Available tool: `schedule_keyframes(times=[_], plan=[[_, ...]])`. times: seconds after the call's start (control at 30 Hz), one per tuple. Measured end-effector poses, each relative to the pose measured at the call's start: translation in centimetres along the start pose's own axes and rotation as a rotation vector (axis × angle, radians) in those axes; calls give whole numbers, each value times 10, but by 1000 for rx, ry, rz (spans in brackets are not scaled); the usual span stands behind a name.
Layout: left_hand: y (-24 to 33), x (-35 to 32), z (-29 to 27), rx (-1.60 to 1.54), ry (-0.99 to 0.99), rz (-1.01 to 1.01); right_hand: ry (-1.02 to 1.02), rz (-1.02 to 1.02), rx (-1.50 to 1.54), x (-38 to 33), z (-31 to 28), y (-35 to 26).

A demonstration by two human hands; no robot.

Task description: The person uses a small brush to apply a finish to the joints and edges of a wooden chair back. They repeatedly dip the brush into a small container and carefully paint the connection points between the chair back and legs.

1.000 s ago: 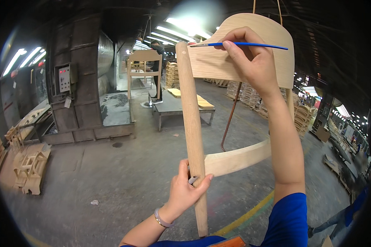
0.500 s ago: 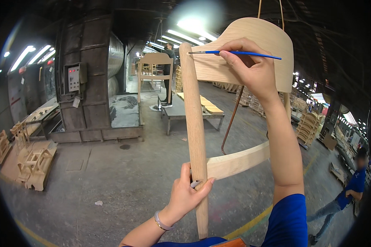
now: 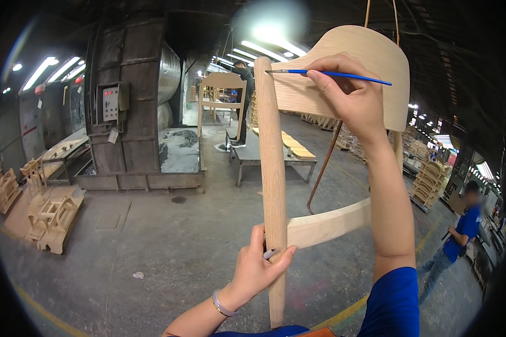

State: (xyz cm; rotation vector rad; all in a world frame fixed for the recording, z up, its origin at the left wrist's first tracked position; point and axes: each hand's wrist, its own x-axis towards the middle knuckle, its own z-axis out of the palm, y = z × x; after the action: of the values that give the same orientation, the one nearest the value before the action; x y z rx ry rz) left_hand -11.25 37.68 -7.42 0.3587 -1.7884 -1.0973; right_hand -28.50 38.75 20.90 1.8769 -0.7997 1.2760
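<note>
A bare, pale wooden chair frame [image 3: 348, 56] hangs in front of me, with a curved backrest panel, a lower rail [image 3: 329, 223] and a long round leg [image 3: 273, 163]. My right hand [image 3: 354, 98] pinches a thin paintbrush [image 3: 348, 74] with a blue handle. The brush tip meets the leg near its top, beside the joint with the backrest. Lower down, my left hand [image 3: 258, 264] is closed around the same leg, just below the rail. A small grey object [image 3: 270, 253] shows by its fingers; I cannot make out what it is.
Another chair frame [image 3: 222, 90] hangs farther back, near a person [image 3: 244, 84] in dark clothes. A low metal table [image 3: 275, 160] holds wooden slats. Left stand a dark metal booth [image 3: 135, 112] and wooden parts [image 3: 56, 216]. A person in blue [image 3: 461, 230] stands at right.
The view has shifted slightly, so the background sits farther right. The brush still touches the leg's top, and both hands keep their holds. The person at right has turned and moved left.
</note>
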Motion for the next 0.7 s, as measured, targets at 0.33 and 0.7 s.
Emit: schedule_keyframes(times=[0.33, 0.7], plan=[[-5, 5, -3, 0, 2, 0, -5, -14, -14, 0, 7, 6], [-5, 9, -4, -2, 4, -33, -17, -9, -12, 1, 11, 11]])
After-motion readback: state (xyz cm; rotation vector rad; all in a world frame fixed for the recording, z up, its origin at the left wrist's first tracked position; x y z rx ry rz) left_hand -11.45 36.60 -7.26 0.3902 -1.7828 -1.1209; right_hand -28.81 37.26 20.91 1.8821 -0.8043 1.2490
